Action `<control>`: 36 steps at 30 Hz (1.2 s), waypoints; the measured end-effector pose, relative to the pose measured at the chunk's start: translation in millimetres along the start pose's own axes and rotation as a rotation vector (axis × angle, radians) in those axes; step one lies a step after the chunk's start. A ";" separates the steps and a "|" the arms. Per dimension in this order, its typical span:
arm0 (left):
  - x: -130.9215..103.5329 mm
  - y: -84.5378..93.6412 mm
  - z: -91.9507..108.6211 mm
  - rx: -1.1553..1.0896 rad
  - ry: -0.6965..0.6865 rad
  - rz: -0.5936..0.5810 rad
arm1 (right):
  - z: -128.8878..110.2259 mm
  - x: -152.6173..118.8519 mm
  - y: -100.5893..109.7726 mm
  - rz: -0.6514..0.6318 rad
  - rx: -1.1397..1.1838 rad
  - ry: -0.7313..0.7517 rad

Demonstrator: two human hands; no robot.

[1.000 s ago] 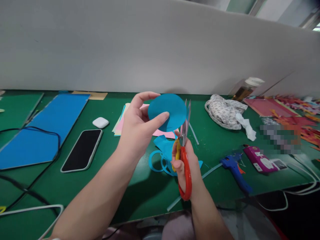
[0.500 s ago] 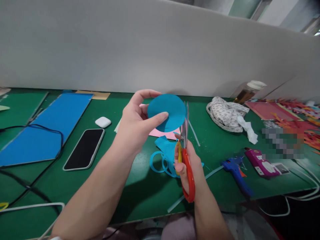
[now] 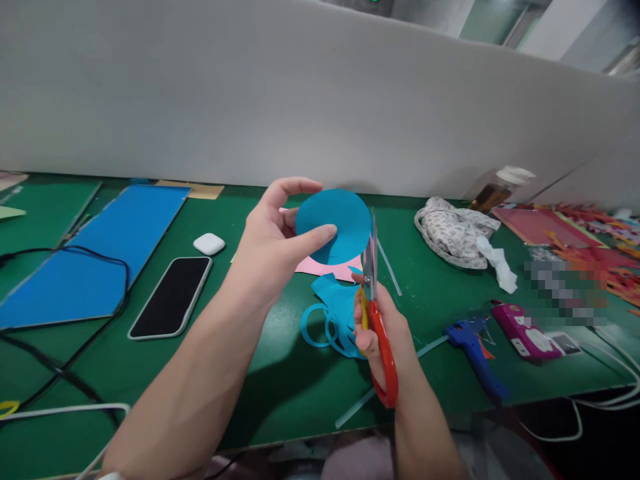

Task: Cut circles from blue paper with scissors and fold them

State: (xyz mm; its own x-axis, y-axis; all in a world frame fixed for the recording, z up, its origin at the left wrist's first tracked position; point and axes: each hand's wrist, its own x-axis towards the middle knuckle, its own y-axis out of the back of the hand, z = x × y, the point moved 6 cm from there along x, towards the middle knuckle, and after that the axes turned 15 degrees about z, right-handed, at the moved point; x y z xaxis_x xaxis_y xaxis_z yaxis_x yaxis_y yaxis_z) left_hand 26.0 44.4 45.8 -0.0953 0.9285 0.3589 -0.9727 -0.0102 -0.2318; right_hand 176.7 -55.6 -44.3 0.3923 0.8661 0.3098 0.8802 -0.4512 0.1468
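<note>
Above the green tabletop [image 3: 425, 287], the left hand [image 3: 270, 243] pinches a round teal-blue paper disc [image 3: 334, 213], thumb on its near face and fingers behind. Beside its right edge, the right hand [image 3: 395, 327] grips metal scissors with red and yellow handles [image 3: 371, 293], blades pointing up; whether paper lies between them is unclear. Compared with a second ago, the blades stand closer together, while the left hand keeps its hold on the disc.

Below the hands lie bright blue paper offcuts [image 3: 337, 300], some ring-shaped, and pink paper sheets [image 3: 340, 270] show partly behind the left hand. Farther right, a clear bottle with a white lid [image 3: 493, 193] holds amber liquid, near a bundled grey-patterned cloth [image 3: 450, 230] and a crumpled white tissue [image 3: 500, 263]. A small white rounded case [image 3: 209, 244] sits closed on the left.

Across the surface are a black-screened phone with a pale rim [image 3: 171, 298], a large blue sheet [image 3: 100, 260] crossed by a black cable [image 3: 128, 273], a blue glue gun [image 3: 475, 350] and a magenta box-like item [image 3: 525, 331]. Red and orange pieces [image 3: 620, 277] spread at far right. A pale grey partition [image 3: 280, 93] rises behind the tabletop.
</note>
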 end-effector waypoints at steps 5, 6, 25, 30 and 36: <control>1.3 2.4 -0.6 0.002 0.015 -0.015 | -2.8 2.3 1.9 -0.061 -0.012 -0.010; 1.7 3.1 -0.3 0.002 0.015 -0.018 | -3.7 2.9 2.9 -0.061 -0.017 -0.008; 4.9 7.4 2.6 0.086 -0.009 -0.051 | -1.9 4.0 4.9 -0.113 -0.020 -0.044; 3.3 8.1 4.6 0.191 0.010 -0.078 | -0.2 2.9 4.3 -0.143 -0.025 -0.093; 2.8 8.1 6.0 0.229 -0.003 -0.108 | -2.5 4.4 5.2 -0.141 -0.080 -0.025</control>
State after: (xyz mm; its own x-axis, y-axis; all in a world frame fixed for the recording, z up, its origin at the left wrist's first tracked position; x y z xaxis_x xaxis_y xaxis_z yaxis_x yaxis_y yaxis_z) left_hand 16.5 44.7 50.3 0.0118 0.9278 0.3728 -0.9998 0.0051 0.0189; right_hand 182.3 -54.6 -39.9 0.2734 0.9268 0.2573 0.9036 -0.3392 0.2615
